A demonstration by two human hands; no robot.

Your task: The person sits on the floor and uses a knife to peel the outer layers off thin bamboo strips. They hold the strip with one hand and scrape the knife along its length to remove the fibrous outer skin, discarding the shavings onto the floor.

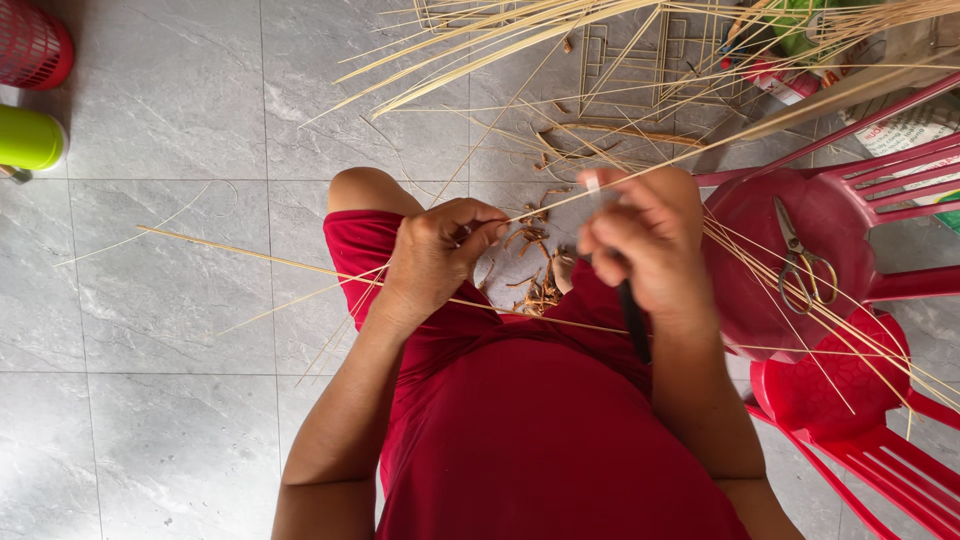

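Observation:
My left hand (pixel 437 252) pinches a long thin bamboo strip (pixel 640 175) that runs up to the right across the view. My right hand (pixel 645 243) grips a black-handled knife (pixel 632 320), its blade up near the strip by my fingers. Both hands are held close together above my lap, over my red shorts (pixel 520 420). Brown shavings (pixel 535 285) lie on the floor between my knees.
A red plastic chair (pixel 830 215) at the right carries scissors (pixel 800 262) and several strips. A second red chair (pixel 850 420) stands below it. Loose bamboo strips (pixel 520 40) and woven frames lie on the grey tile floor ahead. A red basket (pixel 30 45) and a green container (pixel 28 138) stand at the far left.

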